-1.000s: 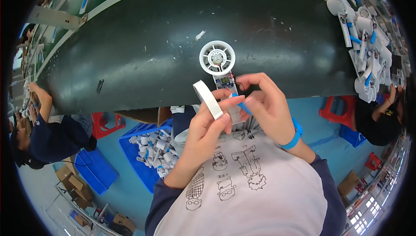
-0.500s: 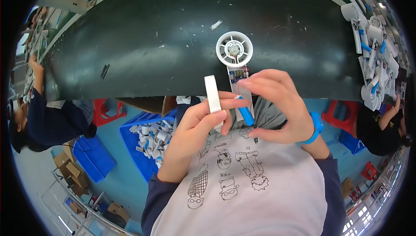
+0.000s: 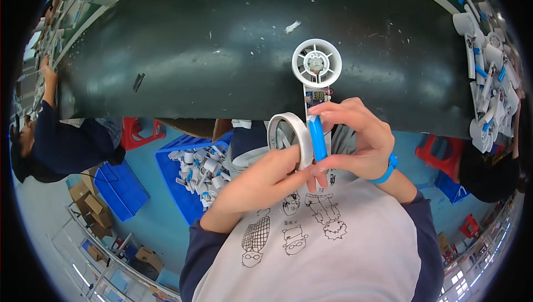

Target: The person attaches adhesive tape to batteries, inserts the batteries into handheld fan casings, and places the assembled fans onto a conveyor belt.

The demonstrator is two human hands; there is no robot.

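Observation:
A white handheld fan body lies with its round, spoked head on the dark table, its open handle pointing toward me. A small circuit board with a display shows in the handle, beside a red wire. My right hand pinches a blue cylindrical battery lengthwise over the handle, fingers at its far end and thumb at the near end. Around a white ring, which looks like a roll of tape, my left hand is closed. Its fingertips meet the right thumb near the battery's lower end.
Many white fan parts are piled at the table's right edge. A blue crate of similar parts stands at lower left. A black scrap and a white scrap lie on the table. People sit at both sides near red stools.
My right hand has closed from an open curve onto the battery. My left hand has moved right, and the tape roll has turned from edge-on to showing its opening.

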